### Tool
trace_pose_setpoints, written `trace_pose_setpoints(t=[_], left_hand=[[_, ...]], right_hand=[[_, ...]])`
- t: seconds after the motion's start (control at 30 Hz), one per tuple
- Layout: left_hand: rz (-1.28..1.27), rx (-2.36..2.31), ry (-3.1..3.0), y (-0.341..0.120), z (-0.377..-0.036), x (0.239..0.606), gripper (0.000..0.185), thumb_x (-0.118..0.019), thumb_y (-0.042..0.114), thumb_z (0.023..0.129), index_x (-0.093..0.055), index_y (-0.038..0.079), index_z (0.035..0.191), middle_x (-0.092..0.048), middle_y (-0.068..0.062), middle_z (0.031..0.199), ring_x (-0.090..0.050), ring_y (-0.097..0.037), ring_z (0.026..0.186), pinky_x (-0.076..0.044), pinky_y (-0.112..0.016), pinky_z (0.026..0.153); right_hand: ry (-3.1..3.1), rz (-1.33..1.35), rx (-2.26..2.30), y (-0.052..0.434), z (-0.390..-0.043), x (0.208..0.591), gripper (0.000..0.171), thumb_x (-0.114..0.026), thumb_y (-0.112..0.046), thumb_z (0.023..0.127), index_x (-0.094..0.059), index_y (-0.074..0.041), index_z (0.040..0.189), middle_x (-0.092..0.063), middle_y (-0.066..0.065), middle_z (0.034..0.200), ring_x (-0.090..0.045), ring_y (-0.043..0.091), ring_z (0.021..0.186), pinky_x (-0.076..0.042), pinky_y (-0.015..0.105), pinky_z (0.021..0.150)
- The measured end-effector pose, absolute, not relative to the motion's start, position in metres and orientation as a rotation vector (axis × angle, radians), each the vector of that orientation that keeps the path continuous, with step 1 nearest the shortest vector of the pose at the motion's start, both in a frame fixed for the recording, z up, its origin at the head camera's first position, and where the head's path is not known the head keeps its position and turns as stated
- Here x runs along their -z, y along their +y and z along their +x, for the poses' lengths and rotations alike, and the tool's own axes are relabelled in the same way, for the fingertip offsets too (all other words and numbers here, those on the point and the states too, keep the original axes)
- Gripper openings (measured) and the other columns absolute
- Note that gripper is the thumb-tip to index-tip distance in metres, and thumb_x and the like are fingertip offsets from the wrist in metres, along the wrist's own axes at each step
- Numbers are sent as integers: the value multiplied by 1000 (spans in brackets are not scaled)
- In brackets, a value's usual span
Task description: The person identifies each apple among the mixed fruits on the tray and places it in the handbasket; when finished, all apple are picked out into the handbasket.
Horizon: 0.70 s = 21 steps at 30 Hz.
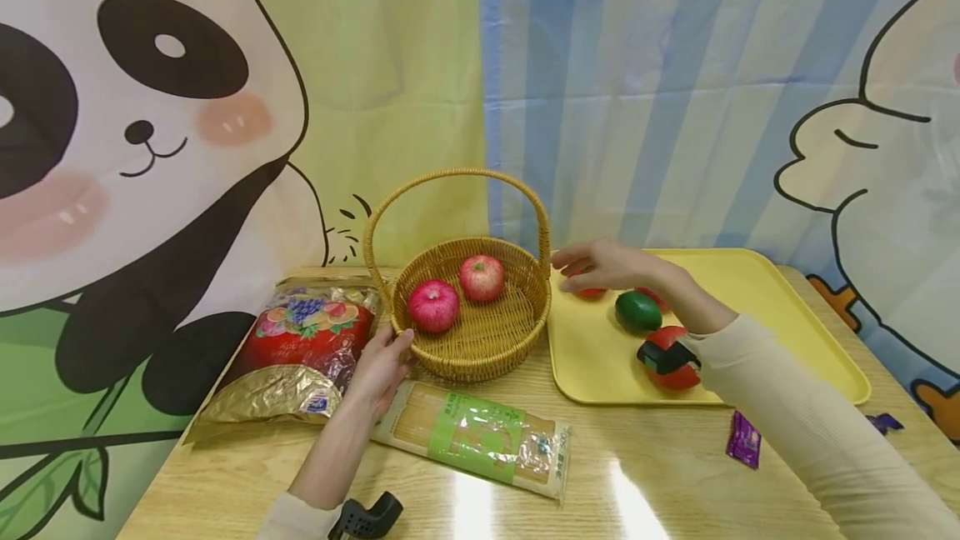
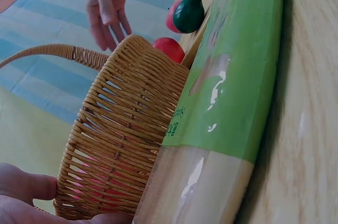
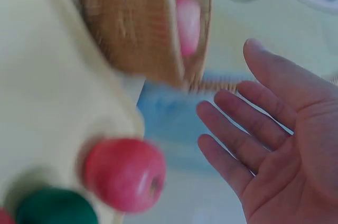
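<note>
A wicker basket (image 1: pixel 471 367) with a tall handle holds a magenta round fruit (image 1: pixel 433 305) and a red apple (image 1: pixel 482 277). My left hand (image 1: pixel 381 369) grips the basket's front-left rim; in the left wrist view the thumb (image 2: pixel 42 186) lies against the weave. To the right, my right hand (image 1: pixel 611 265) hovers above the yellow tray (image 1: pixel 780 323), fingers spread and holding nothing. Beneath it, another red apple (image 3: pixel 125 175) sits on the tray, partly hidden in the head view. Beside that lie a dark green fruit (image 1: pixel 638 312) and a pinkish-red fruit (image 1: pixel 654 298), mostly covered.
A larger red round item (image 1: pixel 677 380) lies on the tray behind the wrist camera. In front of the basket is a green-labelled noodle pack (image 1: pixel 476 433). A red and gold candy bag (image 1: pixel 300 348) stands left. Purple wrappers (image 1: pixel 744 440) lie near the tray's front edge.
</note>
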<state>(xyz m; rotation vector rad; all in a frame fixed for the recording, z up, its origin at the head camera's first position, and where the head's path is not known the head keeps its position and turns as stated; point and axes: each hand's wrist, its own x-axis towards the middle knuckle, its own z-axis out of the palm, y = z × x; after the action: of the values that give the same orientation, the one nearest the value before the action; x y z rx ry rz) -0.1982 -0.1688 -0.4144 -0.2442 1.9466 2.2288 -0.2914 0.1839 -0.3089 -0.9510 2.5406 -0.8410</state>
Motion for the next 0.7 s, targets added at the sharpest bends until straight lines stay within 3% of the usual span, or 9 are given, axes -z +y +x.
trace_pose_setpoints(t=[0.13, 0.33, 0.7], left_hand=[[-226, -2241, 1938, -169, -199, 415, 57, -38, 16, 105, -13, 8, 156, -24, -15, 159, -29, -32, 145, -28, -47, 122], [-222, -2222, 1947, -168, -199, 414, 57, -38, 16, 106, -13, 8, 156, -24, -16, 158, -28, -32, 145, -27, -47, 122], [-218, -2229, 1945, -168, -200, 415, 59, -39, 18, 105, -11, 8, 156, -21, -16, 159, -27, -33, 146, -27, -46, 122]], right_hand=[[2664, -856, 856, 207, -303, 318, 50, -65, -18, 93, -51, 5, 135, -59, 25, 130, -57, 40, 121, -50, 50, 103], [2816, -710, 791, 226, -320, 339, 60, -67, -20, 92, -44, 8, 139, -49, 29, 140, -48, 45, 128, -39, 59, 110], [2771, -442, 770, 231, -340, 370, 79, -69, -27, 90, -27, 8, 148, -36, 32, 147, -36, 48, 134, -29, 60, 116]])
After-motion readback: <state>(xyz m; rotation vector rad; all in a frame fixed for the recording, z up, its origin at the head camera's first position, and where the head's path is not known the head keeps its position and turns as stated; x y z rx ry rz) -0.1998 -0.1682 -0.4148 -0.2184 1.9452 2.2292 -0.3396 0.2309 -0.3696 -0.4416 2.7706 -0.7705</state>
